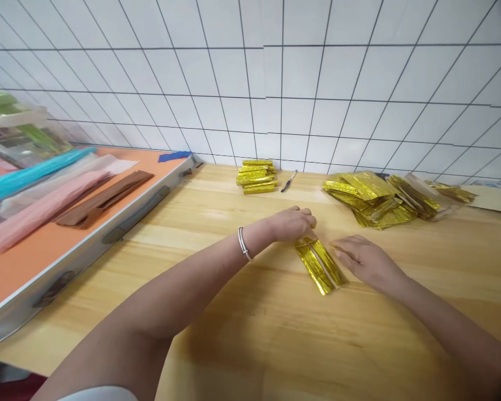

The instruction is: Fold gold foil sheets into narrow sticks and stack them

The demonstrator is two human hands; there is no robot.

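Observation:
A folded piece of shiny gold foil paper [321, 264] lies slanted on the wooden table, with a pale lengthwise gap between its two gold sides. Over its far end, my left hand [294, 223] is closed with curled fingers gripping the foil; the fingertips are partly hidden. To the right of the foil, my right hand [365, 259] is closed in a pinch, close to the foil's edge. Whatever is between its fingers, if anything, I cannot make out. A silver bangle [244, 243] circles my left wrist.
Rolled gold foil pieces [256, 177] sit by the tiled wall, beside a pen [289, 181]. Flat gold foil pieces [367, 197] are heaped at back right, near brown card [496, 199]. On the left, a raised orange board [121, 161] bears coloured paper bundles [79, 189].

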